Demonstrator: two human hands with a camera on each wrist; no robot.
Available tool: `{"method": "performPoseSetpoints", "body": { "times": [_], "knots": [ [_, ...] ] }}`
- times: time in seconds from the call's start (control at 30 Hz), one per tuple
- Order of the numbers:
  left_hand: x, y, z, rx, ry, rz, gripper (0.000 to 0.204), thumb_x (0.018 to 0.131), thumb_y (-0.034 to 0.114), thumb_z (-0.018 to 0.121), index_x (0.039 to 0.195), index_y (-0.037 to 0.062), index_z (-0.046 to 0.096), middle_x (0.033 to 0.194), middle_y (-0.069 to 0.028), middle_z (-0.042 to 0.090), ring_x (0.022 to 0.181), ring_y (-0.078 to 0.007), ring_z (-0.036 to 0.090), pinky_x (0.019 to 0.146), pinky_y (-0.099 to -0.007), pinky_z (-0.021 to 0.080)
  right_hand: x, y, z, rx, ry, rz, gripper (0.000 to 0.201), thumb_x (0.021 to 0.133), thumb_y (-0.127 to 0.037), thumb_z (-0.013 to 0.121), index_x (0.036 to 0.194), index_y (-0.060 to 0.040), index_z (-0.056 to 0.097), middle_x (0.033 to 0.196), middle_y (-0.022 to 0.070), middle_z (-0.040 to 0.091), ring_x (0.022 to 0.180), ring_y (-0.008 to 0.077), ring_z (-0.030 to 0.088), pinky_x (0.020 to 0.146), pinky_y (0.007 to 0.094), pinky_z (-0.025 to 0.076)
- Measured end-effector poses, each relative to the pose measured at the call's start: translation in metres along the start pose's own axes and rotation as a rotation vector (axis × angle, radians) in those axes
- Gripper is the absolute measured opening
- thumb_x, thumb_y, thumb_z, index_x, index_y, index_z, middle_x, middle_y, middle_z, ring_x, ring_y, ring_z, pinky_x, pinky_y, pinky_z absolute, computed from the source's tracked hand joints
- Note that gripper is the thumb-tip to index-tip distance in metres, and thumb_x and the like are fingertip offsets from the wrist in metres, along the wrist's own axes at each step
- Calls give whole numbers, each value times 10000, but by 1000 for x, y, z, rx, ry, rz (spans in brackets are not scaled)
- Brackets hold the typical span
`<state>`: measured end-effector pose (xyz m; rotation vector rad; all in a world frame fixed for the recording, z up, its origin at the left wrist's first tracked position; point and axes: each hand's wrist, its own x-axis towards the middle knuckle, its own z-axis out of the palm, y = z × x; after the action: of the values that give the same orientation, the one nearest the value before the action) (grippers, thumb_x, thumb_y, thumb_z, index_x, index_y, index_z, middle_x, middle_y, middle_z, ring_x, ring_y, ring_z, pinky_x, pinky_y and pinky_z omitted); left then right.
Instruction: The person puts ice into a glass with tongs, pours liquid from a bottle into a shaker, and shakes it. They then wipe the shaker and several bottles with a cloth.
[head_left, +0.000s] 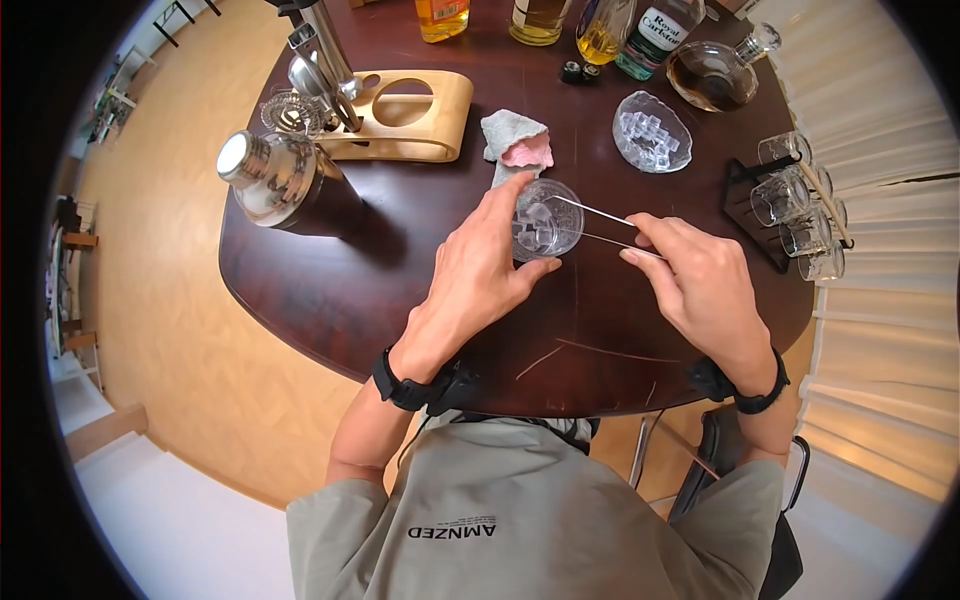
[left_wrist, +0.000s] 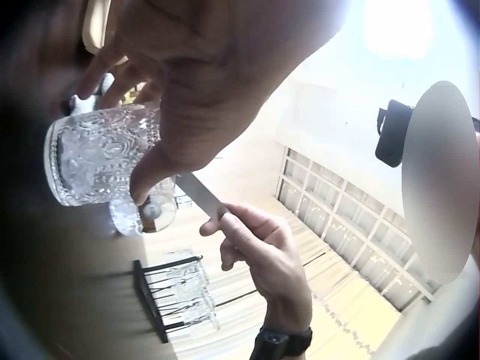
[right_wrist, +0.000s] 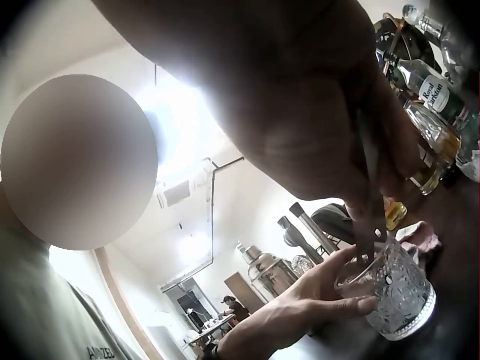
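Looks like ice-into-glass work, with the embossed glass tumbler (left_wrist: 105, 154) between both hands, just this side of the cloth (head_left: 513, 135). Got the left hand (head_left: 478, 262) wrapped near the rim, metal tongs (head_left: 596, 212) pinched in the right hand (head_left: 708, 278), arms spread a bit, reaching into the mouth; can't tell about any cube caught there. Lower gently onto the ice cubes (head_left: 537, 232) inside, then release without clinking.

L fingers (right_wrist: 336, 267) round clr. glass (right_wrist: 399, 294)
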<state>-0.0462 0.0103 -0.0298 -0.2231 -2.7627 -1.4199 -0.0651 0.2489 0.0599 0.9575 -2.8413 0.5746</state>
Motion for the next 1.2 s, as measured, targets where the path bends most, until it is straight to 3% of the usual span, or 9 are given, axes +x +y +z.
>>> {"method": "performPoseSetpoints", "body": {
  "times": [0.27, 0.33, 0.47, 0.57, 0.7, 1.2],
  "knots": [
    [0, 1, 0, -14, 0, -6, 899, 765, 185, 904, 1521, 36, 441, 1451, -221, 587, 1323, -411, 589, 1068, -461, 499, -7, 6, -15, 63, 17, 88, 283, 937, -159, 764, 1174, -14, 709, 906, 137, 732, 740, 325, 711, 637, 390, 551],
    [0, 1, 0, -19, -6, -15, 899, 765, 180, 904, 1522, 38, 440, 1456, -217, 586, 1324, -411, 588, 1072, -461, 498, -6, 14, -23, 82, 111, 130, 297, 930, -148, 769, 1183, -3, 713, 907, 149, 732, 726, 329, 704, 649, 378, 547],
    [0, 1, 0, -17, 2, -1, 899, 767, 182, 902, 1523, 38, 437, 1456, -217, 586, 1327, -413, 585, 1077, -463, 496, 10, 62, -30, -71, 122, 342, 297, 959, -193, 727, 1182, 4, 724, 911, 182, 743, 789, 377, 712, 720, 425, 551],
    [-1, 1, 0, -12, 2, -2, 897, 769, 184, 901, 1522, 39, 436, 1454, -216, 586, 1329, -413, 582, 1076, -465, 496, 16, 121, -12, -220, 102, 354, 304, 978, -237, 703, 1171, -3, 732, 927, 197, 751, 848, 406, 720, 762, 472, 554],
    [0, 1, -1, -28, -4, -6, 896, 771, 184, 898, 1522, 42, 431, 1447, -223, 586, 1332, -419, 575, 1077, -470, 493, 20, 147, 2, -323, 90, 323, 294, 983, -250, 696, 1155, -15, 734, 953, 201, 757, 891, 427, 718, 780, 507, 561],
    [-1, -1, -1, -9, -3, 10, 894, 776, 201, 893, 1523, 48, 425, 1436, -226, 588, 1331, -430, 567, 1069, -477, 495, 37, 148, 14, -419, 68, 270, 253, 991, -256, 681, 1053, -13, 718, 929, 230, 744, 880, 451, 718, 770, 539, 578]
  ]
}}
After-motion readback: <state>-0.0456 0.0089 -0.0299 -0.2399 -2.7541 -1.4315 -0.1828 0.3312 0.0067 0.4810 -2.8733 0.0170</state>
